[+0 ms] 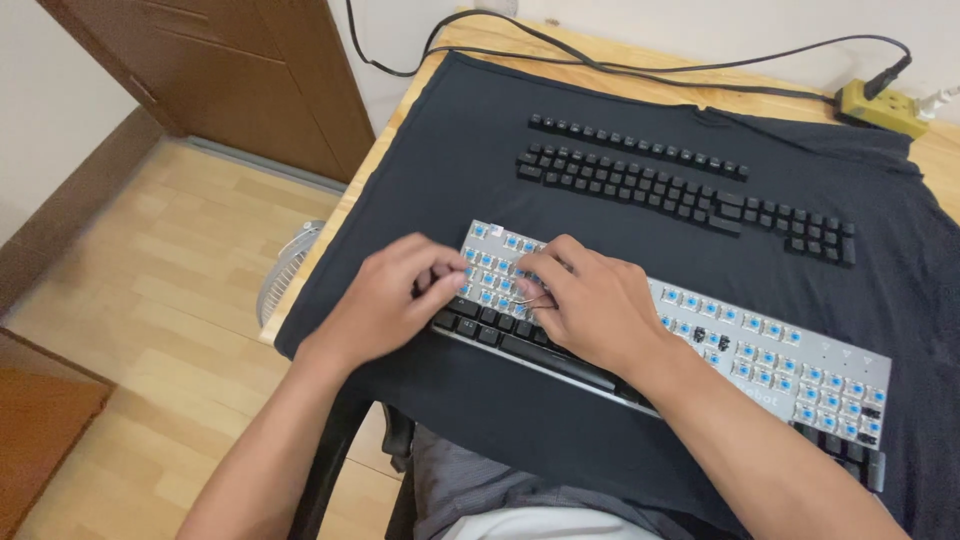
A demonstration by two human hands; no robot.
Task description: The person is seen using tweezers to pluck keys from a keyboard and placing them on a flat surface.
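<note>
A silver mechanical keyboard [770,350] lies on a dark cloth [480,150], most of its blue switches bare, with black keycaps left along its near edge. My left hand [385,300] rests curled at the keyboard's left end, fingertips pinched near a black keycap. My right hand [590,300] lies over the left half of the keyboard and holds a thin wire keycap puller [533,297] at the switches. Removed black keycaps [680,190] sit in neat rows on the cloth beyond the keyboard.
A wooden table [470,30] carries the cloth. A yellow power strip [880,105] with black cables sits at the far right. A white fan [285,265] stands on the wooden floor at the left, near a brown door [250,70].
</note>
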